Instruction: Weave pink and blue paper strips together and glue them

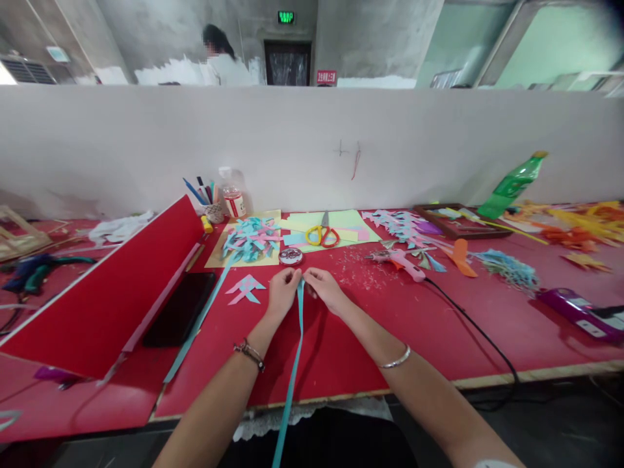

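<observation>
Pinching goes best w/ the tips close together: L hand [283, 292] & R hand [326, 289] meet over the red surface [351, 364], fingers of both closed on the upper end of the lt. blue ribbon [291, 383], tho any fold there is too small to tell. Ribbon's loose tail runs down past the surface's front edge, so prob. best kept flat, untwisted, & away from the pink glue gun [408, 261] on the R, esp. its nozzle.
</observation>
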`<state>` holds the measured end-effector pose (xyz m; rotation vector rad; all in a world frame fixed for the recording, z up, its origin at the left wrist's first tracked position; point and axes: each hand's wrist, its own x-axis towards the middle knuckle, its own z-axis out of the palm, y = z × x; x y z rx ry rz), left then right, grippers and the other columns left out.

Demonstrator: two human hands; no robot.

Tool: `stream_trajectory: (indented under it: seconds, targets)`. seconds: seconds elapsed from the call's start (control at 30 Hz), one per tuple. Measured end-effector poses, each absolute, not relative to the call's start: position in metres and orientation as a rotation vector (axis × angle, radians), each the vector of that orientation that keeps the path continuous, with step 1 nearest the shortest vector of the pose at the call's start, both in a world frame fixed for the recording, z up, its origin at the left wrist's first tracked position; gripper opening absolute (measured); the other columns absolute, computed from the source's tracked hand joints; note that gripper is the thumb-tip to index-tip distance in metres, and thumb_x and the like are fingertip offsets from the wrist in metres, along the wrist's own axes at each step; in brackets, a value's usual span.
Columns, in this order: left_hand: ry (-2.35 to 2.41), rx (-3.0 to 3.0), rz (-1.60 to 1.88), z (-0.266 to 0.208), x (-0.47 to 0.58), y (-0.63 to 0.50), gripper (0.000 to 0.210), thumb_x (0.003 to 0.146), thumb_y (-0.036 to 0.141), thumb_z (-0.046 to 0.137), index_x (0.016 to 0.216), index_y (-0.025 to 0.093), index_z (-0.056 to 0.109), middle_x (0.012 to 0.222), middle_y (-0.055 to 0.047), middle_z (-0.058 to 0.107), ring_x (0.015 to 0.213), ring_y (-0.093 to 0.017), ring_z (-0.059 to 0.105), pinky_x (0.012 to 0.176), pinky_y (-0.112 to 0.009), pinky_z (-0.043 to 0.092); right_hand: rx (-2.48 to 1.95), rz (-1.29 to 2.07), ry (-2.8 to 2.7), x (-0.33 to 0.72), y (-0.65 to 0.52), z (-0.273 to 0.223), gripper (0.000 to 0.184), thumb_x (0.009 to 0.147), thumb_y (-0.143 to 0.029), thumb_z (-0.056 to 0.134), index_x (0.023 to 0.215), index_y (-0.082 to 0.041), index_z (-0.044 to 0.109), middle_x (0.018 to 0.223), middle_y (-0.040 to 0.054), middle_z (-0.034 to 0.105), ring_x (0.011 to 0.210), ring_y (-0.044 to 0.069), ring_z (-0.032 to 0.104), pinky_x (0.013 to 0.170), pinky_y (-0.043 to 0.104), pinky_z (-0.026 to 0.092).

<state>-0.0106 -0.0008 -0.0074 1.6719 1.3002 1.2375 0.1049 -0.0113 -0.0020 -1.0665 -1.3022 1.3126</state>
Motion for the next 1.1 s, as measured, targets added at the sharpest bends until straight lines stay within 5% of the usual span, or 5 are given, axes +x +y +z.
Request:
stream_trajectory:
  seconds: [0.47,1.1]
  targets:
    - [1.231,1.754,1.149,-0.0038,-0.0093,-0.0055,0.035,0.077,0.038,0.038,0.055,0.014,0.051,0.048,0.003,0.047,0.05,-0.011,0.043,0.05,-0.021,0.033,-1.078,1.308,-1.262,0.1037,-0.0125,-0.002,0.025,0.068,-0.04,0.047,0.056,-0.019,0.042,0.044,-0.0072,0.038,0.038,0.006,0.035,0.037,0.02,0.026]
    - [1.209,1.729,1.144,-0.0064,-0.0086,-0.0037,0.037,0.077,0.04,0.038,0.057,0.014,0.054,0.048,0.002,0.048,0.051,-0.011,0.045,0.05,-0.021,0.034,-1.095,1.261,-1.25,0.1018,-0.0112,-0.0043,0.028,0.069,-0.04,0.047,0.052,-0.019,0.039,0.039,-0.0069,0.036,0.036,0.005,0.033,0.035,0.019,0.022]
